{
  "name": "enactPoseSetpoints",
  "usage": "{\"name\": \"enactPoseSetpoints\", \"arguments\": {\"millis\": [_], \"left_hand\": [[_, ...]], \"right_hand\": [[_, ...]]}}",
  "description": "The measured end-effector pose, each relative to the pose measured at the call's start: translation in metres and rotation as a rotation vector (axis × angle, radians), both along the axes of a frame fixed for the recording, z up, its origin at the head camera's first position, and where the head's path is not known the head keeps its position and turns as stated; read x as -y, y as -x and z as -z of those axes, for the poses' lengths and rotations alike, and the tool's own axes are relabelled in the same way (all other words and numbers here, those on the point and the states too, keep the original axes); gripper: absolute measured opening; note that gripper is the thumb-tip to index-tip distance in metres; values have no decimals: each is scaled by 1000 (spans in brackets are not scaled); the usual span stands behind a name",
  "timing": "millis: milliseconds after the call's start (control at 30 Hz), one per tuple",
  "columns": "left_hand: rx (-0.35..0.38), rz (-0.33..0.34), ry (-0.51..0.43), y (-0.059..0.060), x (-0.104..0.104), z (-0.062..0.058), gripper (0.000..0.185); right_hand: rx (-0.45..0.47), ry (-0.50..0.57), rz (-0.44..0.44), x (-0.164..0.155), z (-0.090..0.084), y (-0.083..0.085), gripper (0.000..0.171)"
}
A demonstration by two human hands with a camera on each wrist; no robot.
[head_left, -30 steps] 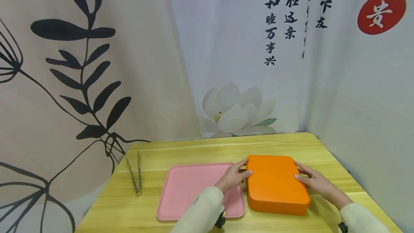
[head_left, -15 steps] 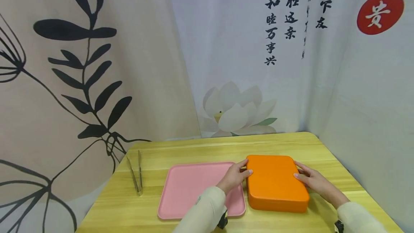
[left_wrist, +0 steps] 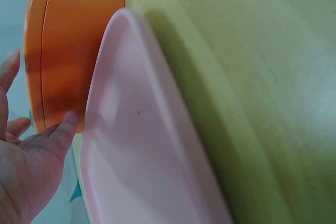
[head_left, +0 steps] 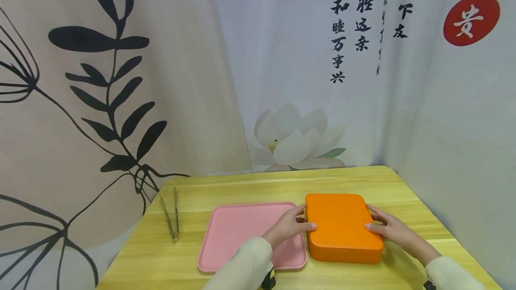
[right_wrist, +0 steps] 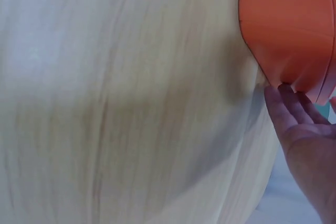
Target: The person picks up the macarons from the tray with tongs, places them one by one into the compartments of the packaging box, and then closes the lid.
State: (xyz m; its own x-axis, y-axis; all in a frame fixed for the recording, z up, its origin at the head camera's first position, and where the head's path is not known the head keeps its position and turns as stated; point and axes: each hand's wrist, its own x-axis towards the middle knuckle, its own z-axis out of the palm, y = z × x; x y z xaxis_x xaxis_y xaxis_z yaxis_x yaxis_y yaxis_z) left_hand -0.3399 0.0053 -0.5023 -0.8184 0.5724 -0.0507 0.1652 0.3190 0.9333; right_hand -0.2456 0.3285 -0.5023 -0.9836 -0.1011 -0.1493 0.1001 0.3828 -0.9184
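— What sits on the bench?
— A flat orange rectangular plastic box with rounded corners, lid closed, lying level.
— Where exactly?
— Right half, just beside a pink tray.

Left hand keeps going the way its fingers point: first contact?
The orange box. The left hand points right across the pink tray, and its fingertips already touch the box's left side, so nothing lies between.
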Motion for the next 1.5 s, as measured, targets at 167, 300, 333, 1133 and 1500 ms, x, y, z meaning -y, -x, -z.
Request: {"name": "enactPoseSetpoints", "arguments": {"millis": [167,300,333,1133,1500], "left_hand": [[40,8,-21,-6,2,2,81],[25,-23,-22,-6,1,4,80],[23,-31,-24,-5,1,5,79],[28,-36,-49,-7,-14,10,76],[14,-30,-50,-4,-13,3,76]], "right_hand": [[14,62,-28,4,1,0,81],[22,96,-43,4,3,4,80],[24,100,-45,4,4,5,79],[72,162,-38,-10,8,1,82],[65,130,-38,-12,-1,4,80]]}}
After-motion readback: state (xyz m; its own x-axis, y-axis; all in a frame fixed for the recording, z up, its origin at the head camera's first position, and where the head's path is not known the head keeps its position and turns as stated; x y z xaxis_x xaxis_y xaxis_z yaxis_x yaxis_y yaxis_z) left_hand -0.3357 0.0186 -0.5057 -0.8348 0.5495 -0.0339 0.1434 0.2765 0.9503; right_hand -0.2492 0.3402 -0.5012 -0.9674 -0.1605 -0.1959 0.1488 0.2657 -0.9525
